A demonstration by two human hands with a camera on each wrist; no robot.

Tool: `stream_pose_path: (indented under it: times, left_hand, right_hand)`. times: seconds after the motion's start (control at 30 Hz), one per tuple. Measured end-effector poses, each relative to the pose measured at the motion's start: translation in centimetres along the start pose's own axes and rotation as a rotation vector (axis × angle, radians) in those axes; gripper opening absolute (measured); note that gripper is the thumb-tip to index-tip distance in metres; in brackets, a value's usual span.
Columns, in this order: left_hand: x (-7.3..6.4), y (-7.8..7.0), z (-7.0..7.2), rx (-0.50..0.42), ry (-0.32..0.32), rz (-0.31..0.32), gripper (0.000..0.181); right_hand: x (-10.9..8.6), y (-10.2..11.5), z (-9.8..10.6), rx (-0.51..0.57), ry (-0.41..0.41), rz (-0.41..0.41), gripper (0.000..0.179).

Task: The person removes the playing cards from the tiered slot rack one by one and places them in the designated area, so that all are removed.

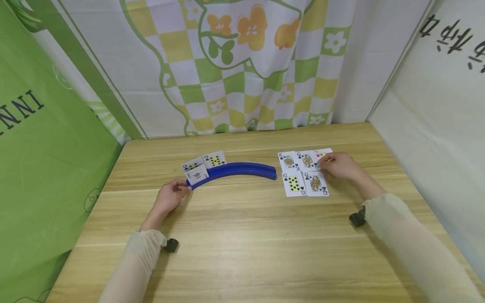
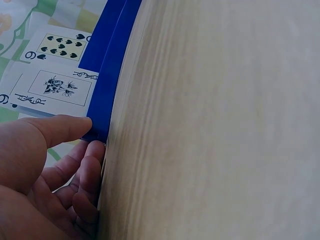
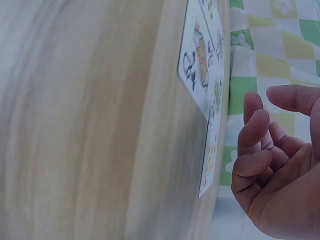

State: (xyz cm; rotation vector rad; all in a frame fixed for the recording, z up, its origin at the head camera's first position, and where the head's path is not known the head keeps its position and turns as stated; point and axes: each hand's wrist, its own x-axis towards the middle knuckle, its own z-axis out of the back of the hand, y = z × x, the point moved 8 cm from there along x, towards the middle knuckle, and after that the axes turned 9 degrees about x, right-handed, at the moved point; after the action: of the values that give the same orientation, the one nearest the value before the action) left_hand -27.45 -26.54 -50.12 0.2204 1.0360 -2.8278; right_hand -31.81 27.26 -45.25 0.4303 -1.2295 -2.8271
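Note:
A curved blue card holder [image 1: 244, 169] rests on the wooden table. At its left end my left hand [image 1: 170, 196] pinches the tip between the thumb and the fingers. A joker [image 2: 60, 87] stands in that end of the holder, partly covering another card [image 1: 193, 163]. Beside them is a spade card [image 2: 61, 48] with a yellow panel. My right hand [image 1: 338, 166] is over the right edge of a group of face-up cards. Nothing shows between its bent fingers [image 3: 254, 127] and thumb in the right wrist view.
The group at right includes a king [image 1: 289, 161], a queen [image 1: 305, 160], a red seven [image 1: 322, 152], a ten of spades [image 1: 294, 184] and another queen [image 1: 316, 184]. A patterned curtain [image 1: 257, 92] hangs behind the table [image 1: 242, 244].

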Motion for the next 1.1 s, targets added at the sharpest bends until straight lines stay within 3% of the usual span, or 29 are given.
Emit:
stream_pose_path:
  times: [0.37,0.57,1.1]
  left_hand:
    - [0.0,0.0,0.0,0.003,0.006,0.006,0.034]
    - [0.0,0.1,0.0,-0.001,0.006,0.007,0.035]
    - [-0.1,0.0,0.0,0.002,0.011,0.005,0.036]
  right_hand:
    - [-0.2,1.4,-0.8,0.141,0.032,-0.013,0.033]
    - [0.1,1.9,-1.0,0.197,-0.002,0.005,0.031]
    - [0.5,3.9,-2.6,0.254,0.008,0.054,0.032]
